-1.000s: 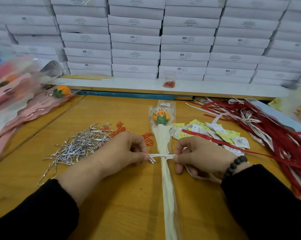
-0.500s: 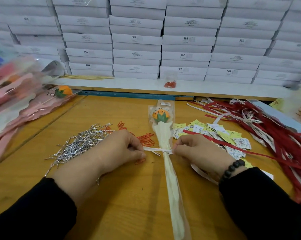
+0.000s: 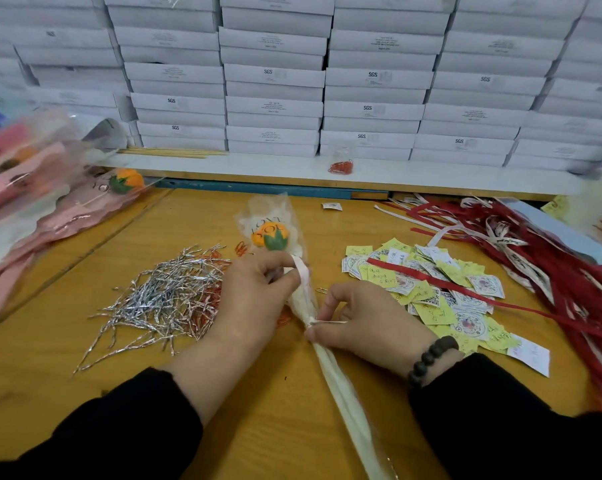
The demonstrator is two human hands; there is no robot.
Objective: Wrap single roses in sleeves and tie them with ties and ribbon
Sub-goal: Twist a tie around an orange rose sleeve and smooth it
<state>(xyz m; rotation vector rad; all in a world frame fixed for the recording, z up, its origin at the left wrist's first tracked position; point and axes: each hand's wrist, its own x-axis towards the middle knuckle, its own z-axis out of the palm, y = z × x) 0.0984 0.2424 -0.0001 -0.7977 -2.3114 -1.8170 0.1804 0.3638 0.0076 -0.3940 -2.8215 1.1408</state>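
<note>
An orange rose (image 3: 270, 235) in a clear and cream sleeve (image 3: 304, 303) lies lengthwise on the wooden table (image 3: 84, 282), bloom pointing away from the person, stem end running toward them. A white ribbon (image 3: 302, 271) is wound around the sleeve just below the bloom. The left hand (image 3: 254, 292) pinches a loop of that ribbon between thumb and fingers, on the left side of the sleeve and close under the bloom. The right hand (image 3: 365, 320) pinches the ribbon at the sleeve's gathered neck, a little nearer the person (so the sleeve passes between the two hands). Left of the rose lies a heap of silver twist ties (image 3: 161, 299) with orange paper clips (image 3: 206, 306) among them. Right of the rose sits a scatter of yellow and white tags (image 3: 441, 296), and beyond those a bundle of red ribbons (image 3: 552, 265). Behind the rose, stacked white boxes (image 3: 275, 77) line the back.
</note>
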